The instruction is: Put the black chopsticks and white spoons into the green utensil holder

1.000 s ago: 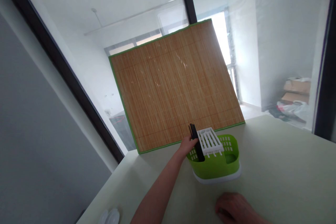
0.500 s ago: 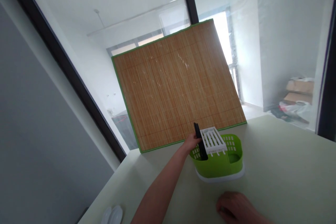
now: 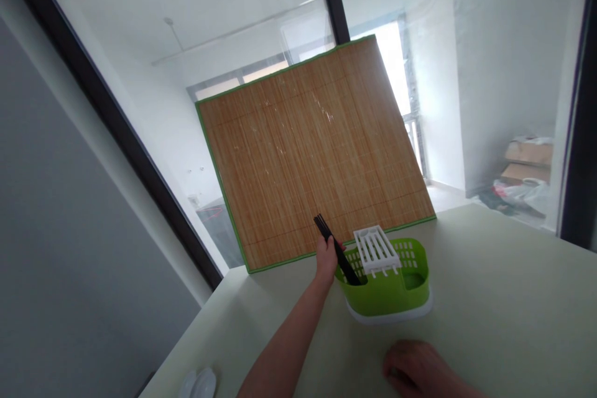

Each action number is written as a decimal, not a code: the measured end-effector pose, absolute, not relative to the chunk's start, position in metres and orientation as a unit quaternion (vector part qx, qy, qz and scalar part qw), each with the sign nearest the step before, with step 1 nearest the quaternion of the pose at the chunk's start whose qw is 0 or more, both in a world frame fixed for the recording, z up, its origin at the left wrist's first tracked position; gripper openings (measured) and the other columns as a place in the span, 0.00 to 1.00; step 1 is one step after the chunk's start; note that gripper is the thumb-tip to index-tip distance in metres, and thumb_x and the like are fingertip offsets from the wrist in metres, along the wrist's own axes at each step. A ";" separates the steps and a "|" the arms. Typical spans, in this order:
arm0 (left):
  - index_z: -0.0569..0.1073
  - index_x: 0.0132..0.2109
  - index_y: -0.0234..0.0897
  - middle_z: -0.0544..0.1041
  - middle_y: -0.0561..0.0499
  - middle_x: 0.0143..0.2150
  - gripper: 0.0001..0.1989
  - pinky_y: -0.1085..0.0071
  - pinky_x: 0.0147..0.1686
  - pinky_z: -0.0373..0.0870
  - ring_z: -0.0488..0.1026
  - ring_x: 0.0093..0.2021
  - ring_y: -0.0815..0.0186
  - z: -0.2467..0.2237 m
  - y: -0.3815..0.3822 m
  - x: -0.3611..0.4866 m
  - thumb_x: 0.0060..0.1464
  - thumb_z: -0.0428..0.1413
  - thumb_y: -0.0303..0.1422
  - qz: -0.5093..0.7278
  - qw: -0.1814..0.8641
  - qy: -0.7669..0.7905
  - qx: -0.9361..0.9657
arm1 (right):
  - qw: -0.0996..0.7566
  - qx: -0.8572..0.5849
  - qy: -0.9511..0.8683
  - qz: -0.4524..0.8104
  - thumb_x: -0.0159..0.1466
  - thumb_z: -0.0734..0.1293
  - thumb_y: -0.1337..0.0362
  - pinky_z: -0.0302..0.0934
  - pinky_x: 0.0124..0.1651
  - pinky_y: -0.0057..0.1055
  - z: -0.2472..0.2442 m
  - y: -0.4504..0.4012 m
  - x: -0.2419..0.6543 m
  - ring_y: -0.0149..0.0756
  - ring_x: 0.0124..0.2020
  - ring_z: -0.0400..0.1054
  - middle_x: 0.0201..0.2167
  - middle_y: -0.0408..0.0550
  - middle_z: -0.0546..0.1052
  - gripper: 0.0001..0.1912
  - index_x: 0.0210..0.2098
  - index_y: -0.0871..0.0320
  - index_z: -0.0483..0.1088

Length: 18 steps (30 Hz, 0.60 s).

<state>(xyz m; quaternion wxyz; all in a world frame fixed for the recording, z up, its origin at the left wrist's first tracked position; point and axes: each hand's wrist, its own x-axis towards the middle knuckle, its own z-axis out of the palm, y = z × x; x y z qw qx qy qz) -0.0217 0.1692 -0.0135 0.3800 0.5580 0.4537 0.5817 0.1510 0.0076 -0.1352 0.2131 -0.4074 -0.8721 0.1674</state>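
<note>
My left hand (image 3: pixel 328 257) is closed around a bundle of black chopsticks (image 3: pixel 344 261). Their upper ends lean to the left, and their lower ends are inside the left part of a green utensil basket (image 3: pixel 385 298) with a white base. A white slotted rack (image 3: pixel 377 250) with small hooks sits across the basket's middle. Closer to me, my right hand (image 3: pixel 417 365) rests on the table in front of the basket, its fingers curled inward. Whether anything is inside those fingers is hidden.
A bamboo mat (image 3: pixel 312 155) with green edging leans against the glass behind the basket. White spoon-like pieces (image 3: pixel 204 383) lie at the table's lower left. The pale table (image 3: pixel 504 298) extends to the right. Beyond the glass are cardboard boxes (image 3: pixel 529 152).
My left hand has tilted the upper ends of the chopsticks to the left, while their lower ends stay in the basket. My right hand has hardly moved.
</note>
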 end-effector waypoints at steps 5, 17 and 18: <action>0.58 0.34 0.40 0.62 0.58 0.24 0.12 0.76 0.19 0.59 0.62 0.19 0.73 -0.005 0.167 -0.021 0.60 0.48 0.43 0.682 0.364 0.440 0.456 | 0.212 -0.411 -0.871 0.165 0.54 0.63 0.71 0.58 0.39 0.28 -0.141 0.010 0.151 0.38 0.35 0.72 0.32 0.44 0.79 0.12 0.34 0.53 0.75; 0.60 0.34 0.38 0.58 0.60 0.22 0.13 0.80 0.16 0.54 0.54 0.15 0.77 0.071 0.157 -0.075 0.60 0.47 0.43 0.726 0.341 0.431 0.414 | 0.216 -0.402 -0.874 0.165 0.55 0.62 0.70 0.59 0.39 0.28 -0.138 0.008 0.153 0.39 0.35 0.72 0.31 0.45 0.78 0.12 0.34 0.54 0.75; 0.61 0.35 0.38 0.58 0.60 0.22 0.13 0.80 0.15 0.53 0.53 0.15 0.77 0.071 0.152 -0.085 0.59 0.47 0.44 0.718 0.328 0.446 0.423 | 0.216 -0.402 -0.875 0.163 0.55 0.62 0.70 0.59 0.39 0.28 -0.139 0.008 0.153 0.39 0.35 0.72 0.31 0.45 0.78 0.12 0.34 0.54 0.75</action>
